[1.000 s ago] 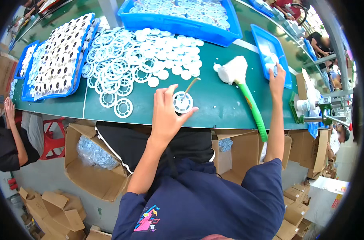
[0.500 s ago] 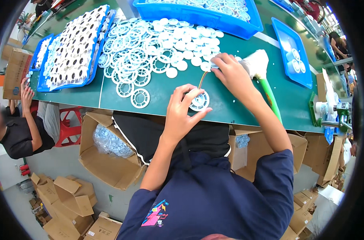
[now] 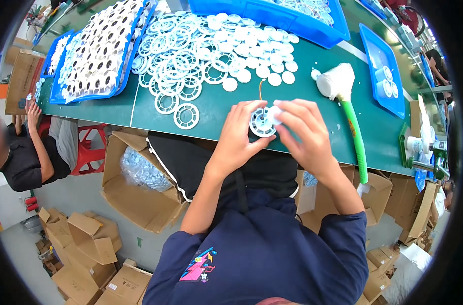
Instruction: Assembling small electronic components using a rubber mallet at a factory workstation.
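Note:
At the front edge of the green table, my left hand (image 3: 235,136) is closed round a white round slotted plastic part (image 3: 260,125). Thin orange-brown wires (image 3: 261,90) run from its far side. Pinched in my right hand (image 3: 309,133) is a small white disc (image 3: 274,115), held at the right side of that part; whether the two touch I cannot tell. Just beyond my hands lie loose white discs (image 3: 274,79) in a heap. White slotted rings (image 3: 186,116) are piled to their left. A mallet (image 3: 336,81) with a white wrapped head and green handle lies right of my right hand.
A blue bin (image 3: 272,18) of parts stands at the back. Blue trays flank the heap: one (image 3: 91,95) filled with white parts, another (image 3: 394,108) with white cylinders. A green clamp-like fixture (image 3: 407,142) is at far right. A seated co-worker (image 3: 25,155) is at left.
My right hand has come back from the disc heap to the part in my left hand, bringing a white disc. The view has shifted slightly.

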`<action>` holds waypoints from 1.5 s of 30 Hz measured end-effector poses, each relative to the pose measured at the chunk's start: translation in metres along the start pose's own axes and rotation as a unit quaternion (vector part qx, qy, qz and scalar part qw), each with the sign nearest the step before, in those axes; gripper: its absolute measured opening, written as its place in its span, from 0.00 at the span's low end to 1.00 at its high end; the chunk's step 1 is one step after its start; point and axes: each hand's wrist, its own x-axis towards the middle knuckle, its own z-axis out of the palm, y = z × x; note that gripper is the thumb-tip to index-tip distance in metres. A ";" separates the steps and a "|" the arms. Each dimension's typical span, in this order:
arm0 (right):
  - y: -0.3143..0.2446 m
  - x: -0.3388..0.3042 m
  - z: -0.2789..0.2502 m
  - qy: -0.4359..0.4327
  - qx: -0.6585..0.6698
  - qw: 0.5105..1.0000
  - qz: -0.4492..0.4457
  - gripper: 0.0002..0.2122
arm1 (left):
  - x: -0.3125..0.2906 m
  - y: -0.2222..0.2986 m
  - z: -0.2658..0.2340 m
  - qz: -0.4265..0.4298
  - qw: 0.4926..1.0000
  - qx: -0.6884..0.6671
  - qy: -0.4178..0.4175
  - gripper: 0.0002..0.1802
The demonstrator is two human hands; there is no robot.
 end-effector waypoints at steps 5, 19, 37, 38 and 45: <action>-0.006 -0.004 0.011 -0.045 0.001 0.999 0.007 0.17 | -0.001 -0.002 -0.002 0.002 1.000 0.018 0.001 0.38; -0.070 0.066 0.165 -0.168 -0.195 0.957 -0.131 0.09 | -0.003 -0.025 0.022 0.095 0.985 0.110 0.095 0.40; 0.016 -0.026 -0.015 -0.091 -0.080 0.967 0.223 0.11 | -0.006 -0.007 0.006 0.077 0.992 0.060 0.078 0.42; 0.023 -0.033 -0.011 -0.094 -0.088 0.968 0.215 0.11 | -0.005 -0.007 0.007 0.077 0.993 0.061 0.066 0.42; 0.029 -0.037 0.007 -0.034 -0.147 0.970 0.188 0.17 | -0.005 -0.006 0.011 0.086 0.991 0.058 0.081 0.37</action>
